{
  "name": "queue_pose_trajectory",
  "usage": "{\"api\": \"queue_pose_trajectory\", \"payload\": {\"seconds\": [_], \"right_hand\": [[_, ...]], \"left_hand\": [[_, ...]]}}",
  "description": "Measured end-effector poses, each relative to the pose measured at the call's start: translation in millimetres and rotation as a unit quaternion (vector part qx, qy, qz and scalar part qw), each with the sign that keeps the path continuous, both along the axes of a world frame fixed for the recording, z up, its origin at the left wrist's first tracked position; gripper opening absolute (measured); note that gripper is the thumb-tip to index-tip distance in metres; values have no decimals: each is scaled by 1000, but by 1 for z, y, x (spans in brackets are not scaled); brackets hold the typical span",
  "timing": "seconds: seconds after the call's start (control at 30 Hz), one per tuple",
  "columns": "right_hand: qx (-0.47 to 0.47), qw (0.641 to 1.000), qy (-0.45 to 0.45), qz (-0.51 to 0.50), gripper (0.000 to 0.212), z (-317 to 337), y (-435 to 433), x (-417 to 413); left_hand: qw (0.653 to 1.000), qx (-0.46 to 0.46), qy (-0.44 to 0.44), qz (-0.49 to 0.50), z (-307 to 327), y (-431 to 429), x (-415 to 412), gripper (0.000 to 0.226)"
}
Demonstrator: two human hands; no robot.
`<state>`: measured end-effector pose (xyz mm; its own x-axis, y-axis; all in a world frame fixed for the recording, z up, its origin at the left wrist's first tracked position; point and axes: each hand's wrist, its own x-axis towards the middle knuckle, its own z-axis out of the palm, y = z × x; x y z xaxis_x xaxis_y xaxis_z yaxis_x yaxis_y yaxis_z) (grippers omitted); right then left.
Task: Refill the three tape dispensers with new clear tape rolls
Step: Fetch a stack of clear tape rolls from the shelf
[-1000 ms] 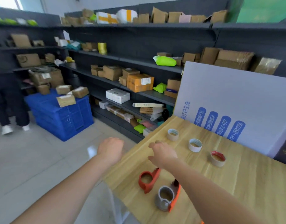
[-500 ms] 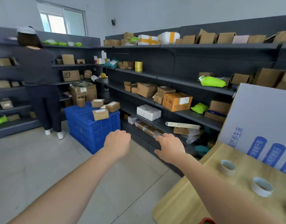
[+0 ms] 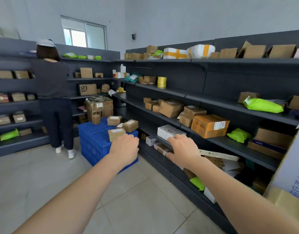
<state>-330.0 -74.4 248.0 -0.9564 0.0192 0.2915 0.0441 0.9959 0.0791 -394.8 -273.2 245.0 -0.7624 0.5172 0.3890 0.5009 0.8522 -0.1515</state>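
Bright, even daylight from the window point(image 3: 84, 35) (edges bend, slightly soft).

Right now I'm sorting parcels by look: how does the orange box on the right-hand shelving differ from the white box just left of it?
The orange box is larger and taller; the white box is lower and flatter. The orange box bears handwriting and a white label; the white box shows only small dark marks. Both are closed, on the dark shelving.
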Motion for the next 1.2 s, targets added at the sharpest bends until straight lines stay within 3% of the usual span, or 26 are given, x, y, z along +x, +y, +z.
{"api": "queue_pose_trajectory", "payload": {"seconds": [0.43, 0.83, 1.2], "right_hand": [[-3, 1000, 11, -6, 44, 28, 23, -198], [-5, 998, 14, -54, 53, 36, 23, -388], [-20, 997, 17, -75, 48, 46, 67, -539]], "left_hand": [[1000, 1, -8, 21, 24, 4, -201, 25], [999, 23, 9, -35, 36, 12, -403, 18], [998, 26, 12, -60, 37, 73, -566, 20]]}}
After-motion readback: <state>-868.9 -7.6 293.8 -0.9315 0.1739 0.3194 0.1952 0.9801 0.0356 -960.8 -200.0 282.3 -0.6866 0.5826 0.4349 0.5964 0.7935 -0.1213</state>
